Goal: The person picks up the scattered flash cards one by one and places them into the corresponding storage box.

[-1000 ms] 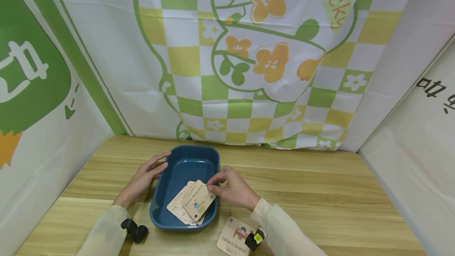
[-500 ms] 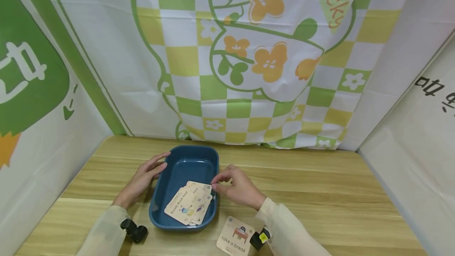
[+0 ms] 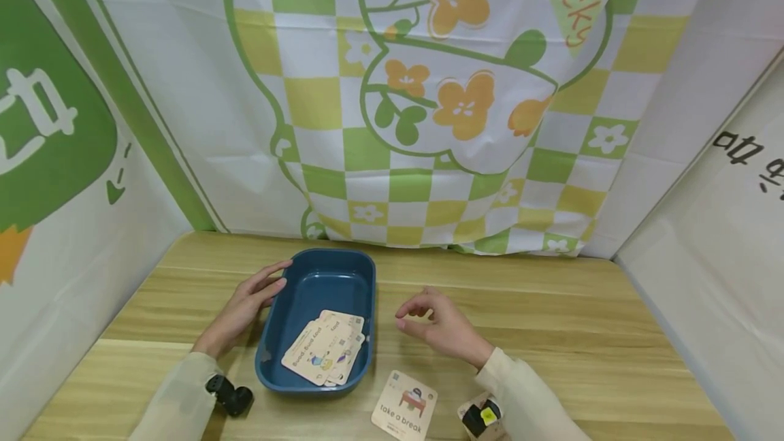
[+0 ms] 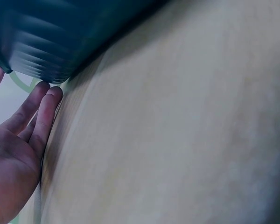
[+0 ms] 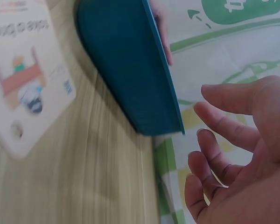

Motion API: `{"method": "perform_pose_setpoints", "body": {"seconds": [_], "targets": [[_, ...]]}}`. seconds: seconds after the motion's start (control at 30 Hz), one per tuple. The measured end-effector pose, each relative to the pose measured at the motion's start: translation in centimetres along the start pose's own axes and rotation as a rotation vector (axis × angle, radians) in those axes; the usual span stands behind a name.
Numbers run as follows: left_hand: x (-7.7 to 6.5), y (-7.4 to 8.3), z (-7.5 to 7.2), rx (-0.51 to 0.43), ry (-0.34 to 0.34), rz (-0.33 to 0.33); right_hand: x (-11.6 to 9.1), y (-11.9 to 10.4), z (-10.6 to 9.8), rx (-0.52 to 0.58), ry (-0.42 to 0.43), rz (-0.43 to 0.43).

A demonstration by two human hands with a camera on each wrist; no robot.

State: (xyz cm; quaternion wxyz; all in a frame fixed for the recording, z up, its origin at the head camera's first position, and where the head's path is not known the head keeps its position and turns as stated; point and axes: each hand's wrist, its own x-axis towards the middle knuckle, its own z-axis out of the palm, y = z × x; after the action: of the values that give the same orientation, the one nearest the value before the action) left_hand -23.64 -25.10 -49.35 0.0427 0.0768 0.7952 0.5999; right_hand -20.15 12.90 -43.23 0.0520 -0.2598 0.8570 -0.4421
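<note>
A blue rectangular tray (image 3: pixel 324 274) stands on the table, with several printed cards (image 3: pixel 324 352) overlapping in its near end; the top one reads "play ping-pong". My left hand (image 3: pixel 243 308) rests against the tray's left side with fingers extended, its fingertips at the wall in the left wrist view. To the right of the tray, my right hand (image 3: pixel 446 325) hovers with loosely bent fingers and holds nothing; in the right wrist view thumb and fingertips are apart. A "take a break" card (image 3: pixel 404 405) lies on the table below it. Another card (image 3: pixel 470 410) is partly hidden under the right wrist.
The wooden table (image 3: pixel 539 318) extends to the right of the tray. A checkered cloth (image 3: pixel 429 209) hangs along its back edge, and white printed panels close in both sides. Black wrist cameras (image 3: pixel 229 395) are strapped to both sleeves.
My right hand has let go of a card in the tray and moved right, away from it. The "play ping-pong" card now lies on the pile. My left hand has stayed at the tray.
</note>
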Motion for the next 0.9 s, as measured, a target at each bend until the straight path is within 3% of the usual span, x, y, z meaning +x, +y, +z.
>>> {"method": "perform_pose_setpoints", "body": {"seconds": [0.4, 0.6, 0.9], "targets": [[-0.1, 0.0, -0.2, 0.016, 0.006, 0.003, -3.7, 2.5, -2.8, -0.026, -0.028, -0.009], [-0.2, 0.1, -0.1, 0.006, 0.002, 0.011, -6.1, 4.3, -4.0, -0.023, -0.060, 0.032], [-0.2, 0.5, 0.1, -0.001, 0.002, 0.015, -9.6, 6.4, -5.8, -0.112, -0.120, 0.026]]}}
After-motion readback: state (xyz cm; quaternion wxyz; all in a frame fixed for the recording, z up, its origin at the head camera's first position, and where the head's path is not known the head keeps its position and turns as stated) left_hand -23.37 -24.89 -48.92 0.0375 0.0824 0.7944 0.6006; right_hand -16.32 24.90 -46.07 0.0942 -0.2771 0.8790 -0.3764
